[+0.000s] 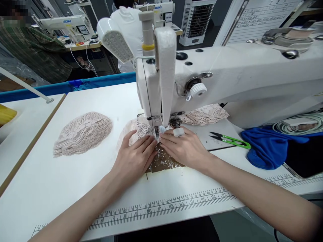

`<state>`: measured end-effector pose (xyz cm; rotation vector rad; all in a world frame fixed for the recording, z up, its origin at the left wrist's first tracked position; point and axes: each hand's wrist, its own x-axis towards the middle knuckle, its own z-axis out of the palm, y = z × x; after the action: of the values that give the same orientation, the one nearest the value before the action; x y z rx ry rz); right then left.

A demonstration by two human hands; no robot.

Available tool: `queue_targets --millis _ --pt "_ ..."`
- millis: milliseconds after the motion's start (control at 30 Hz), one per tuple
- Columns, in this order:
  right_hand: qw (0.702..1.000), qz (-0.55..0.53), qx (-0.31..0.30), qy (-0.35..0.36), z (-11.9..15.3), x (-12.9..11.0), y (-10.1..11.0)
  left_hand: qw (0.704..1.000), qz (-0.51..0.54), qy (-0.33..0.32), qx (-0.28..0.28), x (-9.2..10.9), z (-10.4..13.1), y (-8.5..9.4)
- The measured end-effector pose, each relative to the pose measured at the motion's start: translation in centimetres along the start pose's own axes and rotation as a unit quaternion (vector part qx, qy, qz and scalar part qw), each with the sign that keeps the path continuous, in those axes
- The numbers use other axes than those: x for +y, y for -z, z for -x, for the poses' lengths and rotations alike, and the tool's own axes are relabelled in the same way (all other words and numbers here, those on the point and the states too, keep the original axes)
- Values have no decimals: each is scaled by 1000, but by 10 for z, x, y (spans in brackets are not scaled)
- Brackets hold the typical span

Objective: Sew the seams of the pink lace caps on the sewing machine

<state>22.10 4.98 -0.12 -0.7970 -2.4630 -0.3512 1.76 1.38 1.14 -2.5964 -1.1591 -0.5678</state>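
Observation:
A white sewing machine (pixel 232 70) stands over the table, its needle area just ahead of my fingertips. My left hand (pixel 137 153) lies palm down, fingers spread, on a pale pink lace piece (pixel 132 129) left of the presser foot. Opposite it, my right hand (pixel 183 146) rests with its fingertips pressed down right of the foot, fingers stretched out. Beneath both hands is a brown plate (pixel 166 163) under shiny clear film. A stack of lace pieces (pixel 83 134) sits to the left, and more lace (pixel 207 114) lies behind the needle area.
Green thread snips (pixel 236 140) lie to the right, beside a blue cloth (pixel 267 146), a coiled pale band (pixel 300 123) and a black phone-like object (pixel 305 156). A ruler strip (pixel 161 209) runs along the front edge. Two people and other machines are beyond the table.

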Motion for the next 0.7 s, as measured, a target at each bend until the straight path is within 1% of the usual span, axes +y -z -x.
queue_targets --millis 700 --pt "999 8 -31 -15 -2 -1 -1 1000 3 18 5 -8 -2 -8"
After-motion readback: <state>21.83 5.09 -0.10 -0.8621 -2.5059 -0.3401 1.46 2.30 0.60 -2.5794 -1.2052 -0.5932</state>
